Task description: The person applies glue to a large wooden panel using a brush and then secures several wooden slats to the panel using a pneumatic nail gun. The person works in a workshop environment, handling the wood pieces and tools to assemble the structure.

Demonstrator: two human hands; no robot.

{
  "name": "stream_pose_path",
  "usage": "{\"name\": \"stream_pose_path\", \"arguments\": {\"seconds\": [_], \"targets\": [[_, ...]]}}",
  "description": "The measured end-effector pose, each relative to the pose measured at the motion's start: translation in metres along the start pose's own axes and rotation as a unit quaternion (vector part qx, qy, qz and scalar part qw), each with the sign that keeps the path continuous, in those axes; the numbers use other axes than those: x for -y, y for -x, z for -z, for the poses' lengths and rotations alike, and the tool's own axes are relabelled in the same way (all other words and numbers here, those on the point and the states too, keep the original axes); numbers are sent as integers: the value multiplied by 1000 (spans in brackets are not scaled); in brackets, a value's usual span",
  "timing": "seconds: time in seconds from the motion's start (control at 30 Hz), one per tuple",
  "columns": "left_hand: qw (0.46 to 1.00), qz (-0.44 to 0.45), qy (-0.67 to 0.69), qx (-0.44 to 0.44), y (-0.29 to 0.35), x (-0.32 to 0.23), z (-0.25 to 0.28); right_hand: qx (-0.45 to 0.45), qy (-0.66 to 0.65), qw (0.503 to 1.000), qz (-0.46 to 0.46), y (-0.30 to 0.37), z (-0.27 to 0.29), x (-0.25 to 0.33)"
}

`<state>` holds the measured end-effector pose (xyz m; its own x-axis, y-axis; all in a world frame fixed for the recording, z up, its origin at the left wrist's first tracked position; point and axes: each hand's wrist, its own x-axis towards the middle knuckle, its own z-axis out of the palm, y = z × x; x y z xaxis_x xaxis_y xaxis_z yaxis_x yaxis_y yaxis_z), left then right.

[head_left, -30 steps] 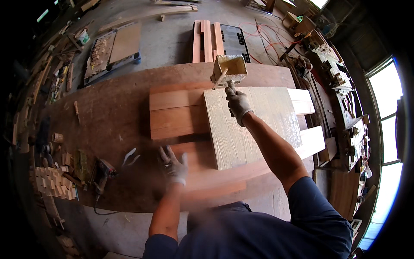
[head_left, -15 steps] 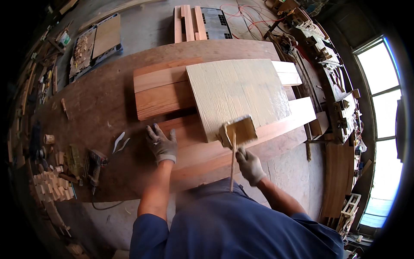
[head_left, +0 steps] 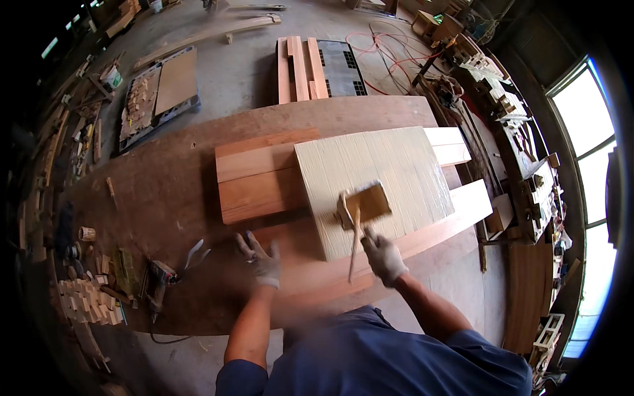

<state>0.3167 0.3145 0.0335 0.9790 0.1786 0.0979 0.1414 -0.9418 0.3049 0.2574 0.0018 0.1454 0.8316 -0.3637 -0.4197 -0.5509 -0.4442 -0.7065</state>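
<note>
A pale panel (head_left: pixel 396 165) with a wet, streaky cream coating lies across reddish wood boards (head_left: pixel 261 191) on the worktable. My gloved right hand (head_left: pixel 384 259) is closed on a square, open container (head_left: pixel 368 203) smeared with cream, held above the panel's near part. From it a long thin stick (head_left: pixel 355 247) slants down toward me; whether my fingers also grip the stick is hidden. My gloved left hand (head_left: pixel 261 259) is open, fingers spread, beside the left end of the nearest board (head_left: pixel 297 234). I cannot tell whether it touches the wood.
At the table's left lie a power tool (head_left: pixel 160 280) with a cord, a pale, spoon-like strip (head_left: pixel 194 252) and stacked small wood blocks (head_left: pixel 92 303). More planks (head_left: pixel 300 72) rest on a dark pallet beyond the table (head_left: pixel 152 191). Red hoses (head_left: pixel 380 49) coil on the floor.
The view has tilted, so the table and boards sit lower in the picture. My right hand has moved the container farther in over the panel. My left hand stays open near the boards' left end.
</note>
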Motion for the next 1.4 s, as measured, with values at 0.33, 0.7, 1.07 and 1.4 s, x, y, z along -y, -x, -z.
{"name": "stream_pose_path", "arguments": {"seconds": [0.33,0.7,1.07,1.4], "targets": [[998,40,21,52,-4,-13,14,28,-202,979,23,-232,-12,167],[999,14,29,28,-5,-8,4,16,-180,984,6,-178,-22,115],[1000,-14,-12,-11,-2,5,-6,-5,-65,985,-160,131,28,-10],[1000,-8,-6,0,-4,-3,-2,-5,-119,981,-156,78,53,-10]]}}
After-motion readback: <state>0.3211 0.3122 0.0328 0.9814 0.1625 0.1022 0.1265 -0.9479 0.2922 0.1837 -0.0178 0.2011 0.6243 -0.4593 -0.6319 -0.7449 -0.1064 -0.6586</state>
